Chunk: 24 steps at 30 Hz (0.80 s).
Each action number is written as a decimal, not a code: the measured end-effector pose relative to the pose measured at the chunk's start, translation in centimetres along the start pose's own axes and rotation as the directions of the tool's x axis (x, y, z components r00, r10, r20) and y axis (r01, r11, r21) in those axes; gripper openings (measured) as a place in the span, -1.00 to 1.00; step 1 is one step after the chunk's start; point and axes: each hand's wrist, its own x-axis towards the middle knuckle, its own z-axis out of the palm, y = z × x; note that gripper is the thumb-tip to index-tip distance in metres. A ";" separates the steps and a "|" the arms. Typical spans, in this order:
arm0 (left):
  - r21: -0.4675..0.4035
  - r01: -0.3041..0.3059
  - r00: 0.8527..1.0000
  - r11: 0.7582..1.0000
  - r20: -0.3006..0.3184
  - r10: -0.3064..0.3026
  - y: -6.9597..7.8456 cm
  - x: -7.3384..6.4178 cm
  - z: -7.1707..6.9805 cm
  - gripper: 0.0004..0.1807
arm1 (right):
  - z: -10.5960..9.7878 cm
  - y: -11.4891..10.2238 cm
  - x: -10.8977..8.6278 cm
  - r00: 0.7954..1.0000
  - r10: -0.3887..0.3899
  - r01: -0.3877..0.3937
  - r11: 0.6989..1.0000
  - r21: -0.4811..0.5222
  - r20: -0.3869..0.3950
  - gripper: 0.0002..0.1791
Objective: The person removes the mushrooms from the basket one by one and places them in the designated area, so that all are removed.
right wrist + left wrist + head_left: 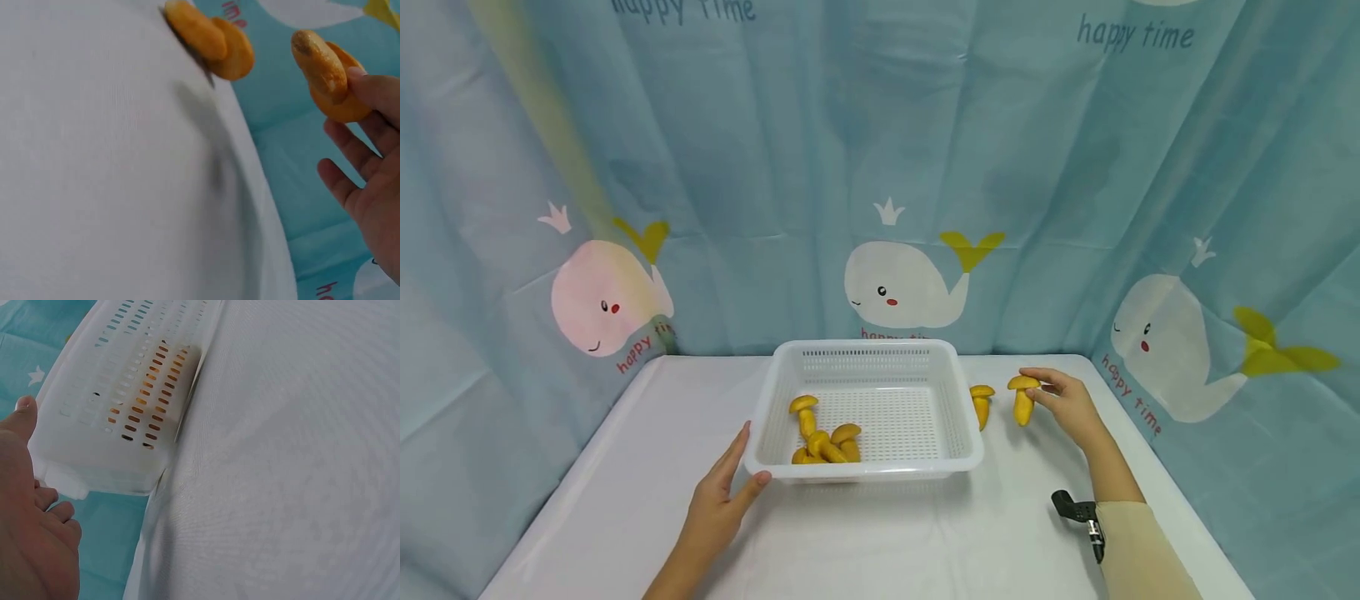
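Note:
A white plastic basket [887, 471] with slotted walls stands mid-table. Several yellow toy mushrooms [826, 450] lie at its left end. My left hand [715, 504] rests at the basket's near left corner, thumb by the front rim and fingers spread along the left side. In the left wrist view, orange shows through the slots. To the right of the basket, my right hand [1067, 404] pinches a yellow toy mushroom [322, 69] by its cap between thumb and fingers, stem pointing down. Another mushroom [981, 404] is beside the basket's right wall, partly hidden by it.
The table [895, 542] has a white cover. Behind and at both sides hangs a blue curtain [775, 167] printed with whales. A black device [1078, 508] is strapped at my right wrist, by the beige sleeve [1138, 550].

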 end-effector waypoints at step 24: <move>-0.019 -0.003 1.000 1.000 -0.004 0.003 0.3 -0.1 -0.1 -0.11 | 1.6 3.9 2.4 0.976 0.194 -0.202 0.976 0.075 0.100 -0.53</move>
